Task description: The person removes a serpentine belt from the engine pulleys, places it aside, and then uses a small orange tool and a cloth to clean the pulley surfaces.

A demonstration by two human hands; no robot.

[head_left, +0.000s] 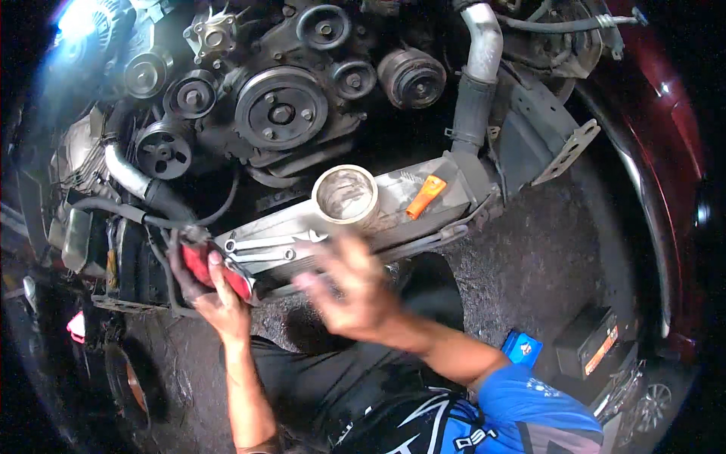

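Observation:
My left hand (223, 299) is closed around a red, soft-looking bundle (198, 263) with dark grey parts, whose kind I cannot make out. My right hand (349, 291) is raised to the right of it, blurred by motion, so I cannot see whether it holds anything. Between and beyond the hands, combination wrenches (265, 244) lie on a pale metal ledge (291, 219) in front of the engine. A round, cream-rimmed container (345, 194), smeared dark inside, stands on that ledge. Right of it lies a small orange tool-like piece (426, 197).
Beyond the ledge is an engine front with a large crank pulley (282, 110) and several smaller pulleys. A radiator hose (470, 113) stands at right, beside a bracket (556, 144). On the dark floor are a blue box (523, 348) and a black battery-like box (586, 340).

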